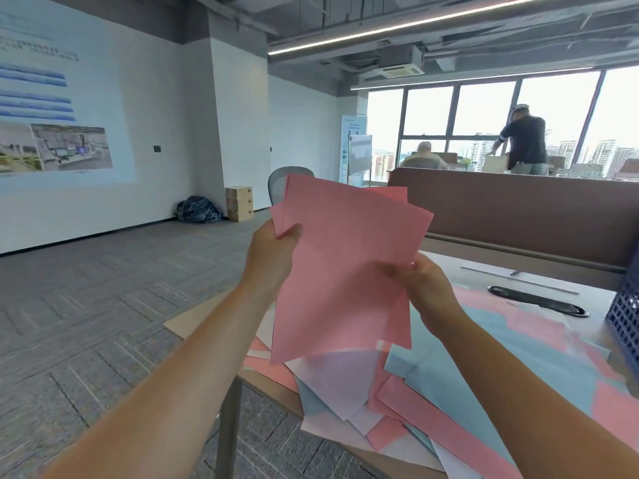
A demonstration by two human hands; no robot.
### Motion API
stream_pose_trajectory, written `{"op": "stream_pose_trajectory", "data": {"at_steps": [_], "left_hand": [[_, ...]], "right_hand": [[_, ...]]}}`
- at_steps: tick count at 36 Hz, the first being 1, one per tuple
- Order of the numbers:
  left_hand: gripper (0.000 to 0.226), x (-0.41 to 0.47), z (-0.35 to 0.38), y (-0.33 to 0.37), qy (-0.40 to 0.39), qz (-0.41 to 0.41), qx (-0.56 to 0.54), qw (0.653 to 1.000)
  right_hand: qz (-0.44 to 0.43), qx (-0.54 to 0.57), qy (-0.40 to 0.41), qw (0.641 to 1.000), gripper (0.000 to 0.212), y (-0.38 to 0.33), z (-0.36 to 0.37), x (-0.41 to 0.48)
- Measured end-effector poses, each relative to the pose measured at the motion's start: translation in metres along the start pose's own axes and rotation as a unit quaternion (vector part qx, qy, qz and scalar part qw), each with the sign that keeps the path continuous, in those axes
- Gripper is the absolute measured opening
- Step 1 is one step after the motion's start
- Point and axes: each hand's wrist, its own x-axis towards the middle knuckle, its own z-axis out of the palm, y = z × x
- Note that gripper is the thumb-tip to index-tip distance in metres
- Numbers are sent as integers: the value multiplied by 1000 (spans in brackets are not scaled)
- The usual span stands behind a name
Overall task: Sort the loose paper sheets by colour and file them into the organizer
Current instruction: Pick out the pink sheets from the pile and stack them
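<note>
Here, a fanned stack of pink sheets stands upright above the bench's 9 o'clock edge. The left hand pinches its left edge, and the right hand's fingers grip its right edge. Loose sheets overhang the near edge, with the organizer at 3 o'clock.

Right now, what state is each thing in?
Pink sheets: held up above the table, fanned unevenly.
Left hand: grips their left edge.
Right hand: pinches their right edge.
Loose pile: mixed pink, blue and white, unsorted on the table.
Organizer: mostly out of frame, contents hidden.
</note>
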Motion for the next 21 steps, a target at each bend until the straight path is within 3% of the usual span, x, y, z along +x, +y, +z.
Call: {"op": "stream_pose_trajectory", "data": {"at_steps": [3,7,12,15,18,21], "left_hand": [[17,-1,-1,0,-21,-7,-4,1000],[28,-1,-4,-3,-50,-27,-32,998],[22,-9,-9,-21,-98,-69,-4,993],[45,-11,-8,-28,-94,-77,-15,992],[28,-8,-9,-35,-77,-77,-36,993],[42,-10,-9,-42,-77,-71,-30,994]], "right_hand": [[25,0,-12,1000,14,7,0,-1],[21,12,-4,1000,15,9,3,-3],[9,39,1,999,14,5,5,-5],[6,60,-12,998,13,1,6,-2],[-1,48,-22,999,16,2,4,2],[7,-5,-37,999,22,11,0,5]]}}
